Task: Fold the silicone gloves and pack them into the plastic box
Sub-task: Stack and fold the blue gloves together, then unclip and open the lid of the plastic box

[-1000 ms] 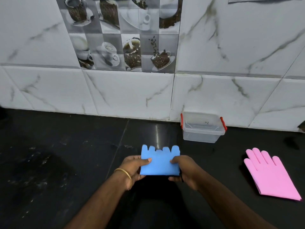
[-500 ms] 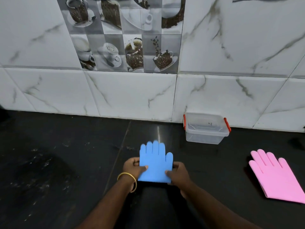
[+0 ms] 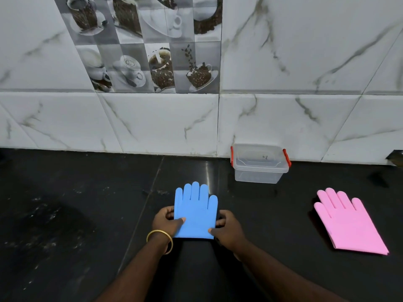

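Folding was the step in hand, judged from the grip. At lower centre of the frame the blue glove (image 3: pixel 195 211) lay flat on the black counter (image 3: pixel 76 214), fingers toward the wall. The left hand (image 3: pixel 166 221) pinched its left edge, thumb on top; the right hand (image 3: pixel 226 227) pinched the lower right corner the same way. The next move likely called for turning the cuff end over the fingers, keeping the edges square. The glove looked smooth, matte and limp. The pink glove (image 3: pixel 349 223) lay at right, unfolded. The box (image 3: pixel 259 165) stood by the wall in mid-frame, its lid on.
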Action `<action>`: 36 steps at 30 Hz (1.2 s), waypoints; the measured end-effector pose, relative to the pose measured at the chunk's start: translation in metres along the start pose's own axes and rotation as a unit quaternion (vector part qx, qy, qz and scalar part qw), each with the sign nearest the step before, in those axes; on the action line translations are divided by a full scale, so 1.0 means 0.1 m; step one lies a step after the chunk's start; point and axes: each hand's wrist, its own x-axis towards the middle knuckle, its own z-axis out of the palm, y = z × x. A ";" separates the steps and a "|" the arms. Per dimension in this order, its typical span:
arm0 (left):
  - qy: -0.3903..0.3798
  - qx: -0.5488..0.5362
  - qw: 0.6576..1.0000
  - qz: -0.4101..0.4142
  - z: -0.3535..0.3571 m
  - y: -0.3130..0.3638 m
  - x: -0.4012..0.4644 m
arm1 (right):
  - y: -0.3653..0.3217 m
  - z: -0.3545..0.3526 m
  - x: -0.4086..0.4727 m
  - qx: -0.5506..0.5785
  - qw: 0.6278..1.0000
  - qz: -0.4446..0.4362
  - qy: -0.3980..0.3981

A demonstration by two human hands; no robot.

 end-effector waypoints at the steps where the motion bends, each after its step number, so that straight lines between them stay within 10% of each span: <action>1: 0.007 0.009 1.000 0.007 0.02 -0.01 -0.01 | 0.01 -0.03 -0.01 -0.002 1.000 -0.001 -0.003; 12: 0.140 0.362 0.902 0.188 0.28 0.12 -0.20 | 0.19 -0.64 -0.15 -0.030 0.999 -0.021 -0.017; 17: 0.081 0.426 0.835 0.340 0.78 0.30 -0.30 | 0.26 -1.09 -0.18 -0.097 0.991 -0.087 0.008; 26: -0.042 0.441 0.821 0.361 1.58 0.70 -0.30 | 0.28 -1.80 0.21 -0.312 0.924 -0.202 0.087; 36: -0.044 0.437 0.842 0.314 2.08 1.39 0.10 | -0.21 -2.37 1.06 -0.287 0.894 -0.228 0.259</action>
